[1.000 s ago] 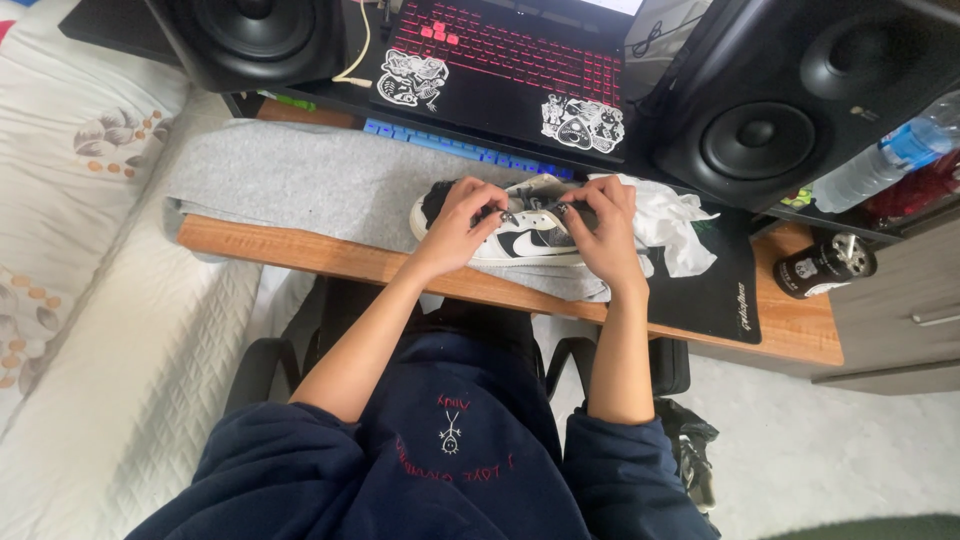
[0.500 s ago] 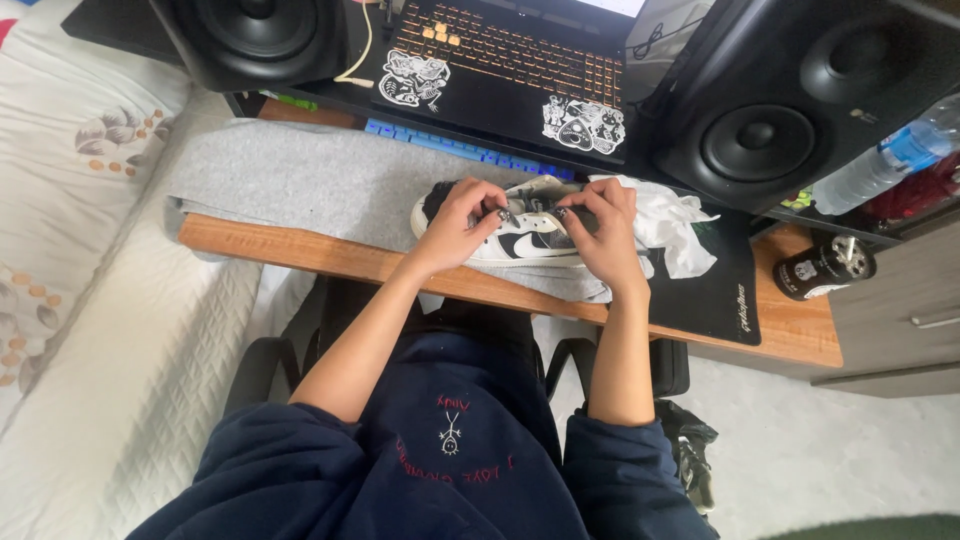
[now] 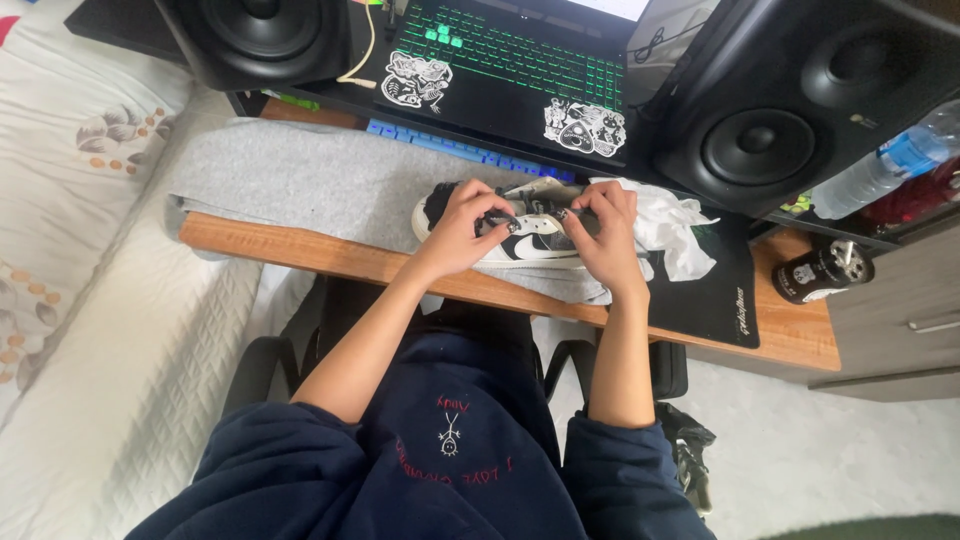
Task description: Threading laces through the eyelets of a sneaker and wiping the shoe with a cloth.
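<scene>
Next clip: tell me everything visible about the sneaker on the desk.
The sneaker is black and white with a white sole, leather-like as it looks, lying lengthwise on a grey cloth near the wooden desk's front edge. The left hand and right hand grip its top around the laces. Crumpled white paper lies beside it.

A smooth, leather-looking black-and-white sneaker (image 3: 520, 238) is lying on matt grey cloth (image 3: 300, 180). The desk (image 3: 300, 250) edge is showing warm wood grain
</scene>
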